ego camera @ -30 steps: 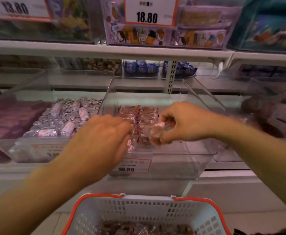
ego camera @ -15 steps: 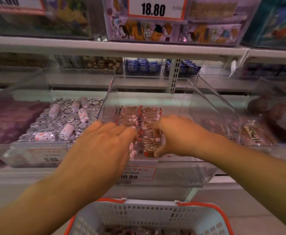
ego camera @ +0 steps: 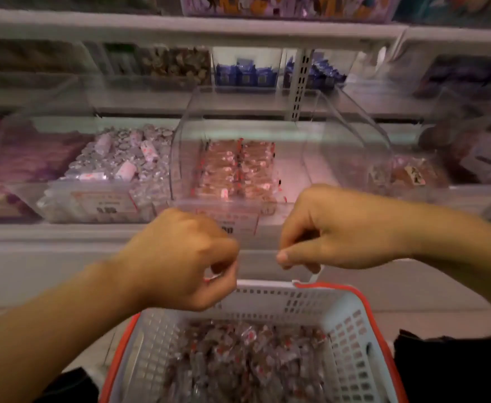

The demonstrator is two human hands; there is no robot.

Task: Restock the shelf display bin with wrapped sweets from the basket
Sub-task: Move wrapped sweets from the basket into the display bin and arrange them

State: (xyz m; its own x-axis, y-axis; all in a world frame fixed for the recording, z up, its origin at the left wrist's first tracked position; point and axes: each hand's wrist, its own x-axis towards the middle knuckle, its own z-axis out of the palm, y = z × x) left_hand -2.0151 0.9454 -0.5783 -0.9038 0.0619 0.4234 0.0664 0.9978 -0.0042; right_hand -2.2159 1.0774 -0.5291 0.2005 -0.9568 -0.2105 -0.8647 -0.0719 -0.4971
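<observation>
The clear display bin [ego camera: 354, 135] stands on the shelf with rows of brown sweets in red-edged wrappers [ego camera: 238, 170] filling its left half. Below it is the white basket with an orange rim [ego camera: 349, 330], holding a heap of the same wrapped sweets [ego camera: 247, 359]. My left hand [ego camera: 180, 257] hovers over the basket's far left rim with fingers curled and thumb against the forefinger. I see nothing in it. My right hand [ego camera: 334, 228] hangs in front of the bin's lower edge, fingers curled under and holding nothing that I can see.
A neighbouring bin of silver-wrapped sweets [ego camera: 116, 161] sits to the left and another bin of brown packets [ego camera: 413, 173] to the right. A price label [ego camera: 238, 225] hangs on the bin's front. Blue packets [ego camera: 244, 74] and a slotted shelf upright [ego camera: 298, 82] stand behind.
Both hands have come out of the bin and dropped toward the basket. The sweet my right hand held a second ago is gone from it. My view has tilted down, showing more of the basket.
</observation>
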